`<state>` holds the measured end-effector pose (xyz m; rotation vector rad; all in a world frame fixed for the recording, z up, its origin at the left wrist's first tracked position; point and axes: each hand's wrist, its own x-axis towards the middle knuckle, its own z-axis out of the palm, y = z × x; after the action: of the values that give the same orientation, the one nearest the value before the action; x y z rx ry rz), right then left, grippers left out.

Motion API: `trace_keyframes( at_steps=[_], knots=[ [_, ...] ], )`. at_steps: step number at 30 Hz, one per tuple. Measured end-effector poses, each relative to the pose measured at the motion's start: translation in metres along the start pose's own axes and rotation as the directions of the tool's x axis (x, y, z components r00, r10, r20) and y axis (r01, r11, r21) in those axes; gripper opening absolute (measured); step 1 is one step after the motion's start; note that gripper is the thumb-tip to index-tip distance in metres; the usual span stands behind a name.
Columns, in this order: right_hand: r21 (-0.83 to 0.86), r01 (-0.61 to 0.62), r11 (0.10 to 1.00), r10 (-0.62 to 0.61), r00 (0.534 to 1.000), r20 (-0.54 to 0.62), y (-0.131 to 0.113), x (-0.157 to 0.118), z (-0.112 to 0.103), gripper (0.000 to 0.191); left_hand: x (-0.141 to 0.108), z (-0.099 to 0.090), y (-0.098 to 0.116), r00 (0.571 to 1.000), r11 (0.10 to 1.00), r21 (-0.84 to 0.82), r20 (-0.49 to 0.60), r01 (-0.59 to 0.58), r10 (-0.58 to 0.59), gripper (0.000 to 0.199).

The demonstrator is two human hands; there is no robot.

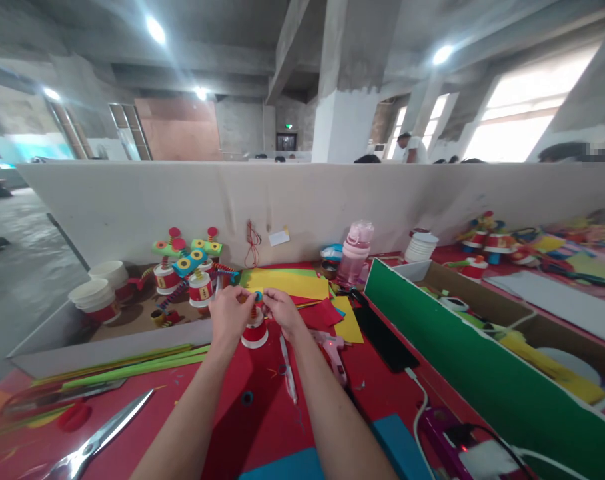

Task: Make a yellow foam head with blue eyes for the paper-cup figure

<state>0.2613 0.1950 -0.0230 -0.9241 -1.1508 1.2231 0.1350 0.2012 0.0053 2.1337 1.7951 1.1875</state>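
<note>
My left hand (pixel 231 312) and my right hand (pixel 282 311) meet at the top of a red and white paper-cup figure (pixel 254 336) standing on the red table. Between their pinched fingertips is a small yellow paper piece with a blue ring (pixel 258 296) on it. The fingers hide much of this piece, as well as the upper part of the cup figure. A loose blue ring (pixel 247 398) lies on the table below my left hand. Close under my right wrist lies a white pen-like tool (pixel 288 373), with a pink glue gun (pixel 334 353) farther right.
Finished-looking cup figures (pixel 201 288) and stacked white cups (pixel 93 300) occupy a shallow box at left. Large scissors (pixel 105 433) lie at front left. A black phone (pixel 386 337), a green-sided box (pixel 447 353) and a purple power strip (pixel 440 433) with cables stand right. Yellow sheets (pixel 287 283) lie behind.
</note>
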Motion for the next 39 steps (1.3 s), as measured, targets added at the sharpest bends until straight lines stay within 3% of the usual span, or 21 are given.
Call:
trace_keyframes(
  at_steps=[6,12,17,21,25,29,39],
  knots=[
    [-0.006,0.005,1.000,-0.005,1.000,-0.008,-0.001,-0.001,0.000,0.020,-0.002,-0.004,0.004,1.000,0.997,0.073,-0.017,-0.024,0.026,0.023],
    [0.037,0.013,0.999,-0.010,0.996,-0.091,0.001,0.003,-0.004,0.023,0.002,-0.024,0.006,0.995,0.998,-0.063,-0.094,0.010,-0.016,0.029],
    [0.072,-0.002,0.997,0.011,0.993,-0.122,0.007,0.005,-0.005,0.034,0.004,-0.049,-0.013,0.972,0.992,-0.126,-0.231,0.017,-0.046,0.023],
    [-0.050,0.020,0.999,-0.027,0.987,-0.157,0.006,0.005,-0.005,0.038,-0.018,-0.061,-0.040,0.985,0.998,0.001,-0.161,-0.058,0.057,0.019],
    [-0.174,0.085,0.981,-0.132,0.951,-0.278,0.001,0.003,-0.009,0.041,-0.060,-0.055,-0.065,0.990,0.990,0.046,-0.045,-0.135,0.137,0.018],
    [-0.194,0.019,0.981,-0.073,0.960,-0.271,-0.003,-0.004,-0.009,0.045,-0.090,-0.038,-0.077,0.988,0.987,0.039,0.021,-0.154,0.153,0.016],
    [-0.224,0.017,0.975,-0.050,0.988,-0.143,-0.001,-0.001,0.005,0.037,-0.100,-0.022,-0.079,0.970,0.971,0.060,0.084,-0.233,0.228,0.018]
  ],
)
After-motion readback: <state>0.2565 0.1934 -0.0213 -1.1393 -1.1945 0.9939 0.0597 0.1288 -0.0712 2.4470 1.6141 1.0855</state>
